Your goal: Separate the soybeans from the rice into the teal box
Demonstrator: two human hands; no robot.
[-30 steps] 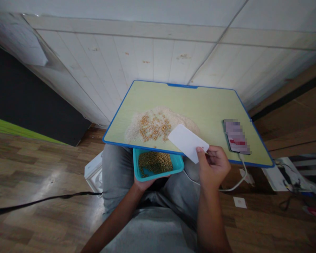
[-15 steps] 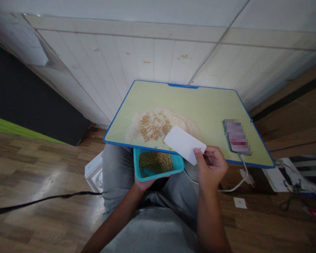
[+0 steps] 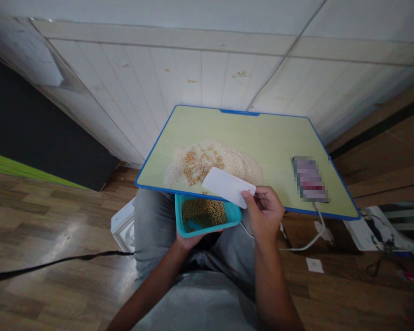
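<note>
My right hand (image 3: pixel 266 212) pinches the corner of a flat white card (image 3: pixel 228 187) between thumb and fingers. The card reaches over the table's front edge, its far end close to the soybeans (image 3: pixel 193 168), which lie mixed on top of a spread heap of rice (image 3: pixel 239 161). Beneath that edge, my left hand (image 3: pixel 189 241) supports a turquoise plastic tub (image 3: pixel 237 215) from below, with most of its fingers hidden. Inside the tub is a layer of beans (image 3: pixel 207 211), and part of its bottom shows.
The small folding table (image 3: pixel 272 138) has a blue rim and stands near a white panelled wall (image 3: pixel 210 78). A phone (image 3: pixel 310 179) lies on its right side, with a white cable (image 3: pixel 319 232) hanging off the front. A white box (image 3: pixel 122 225) stands on the floor at left.
My right hand has moved left with the card, bringing it nearer the beans at the table edge. My left hand and the tub have stayed in place.
</note>
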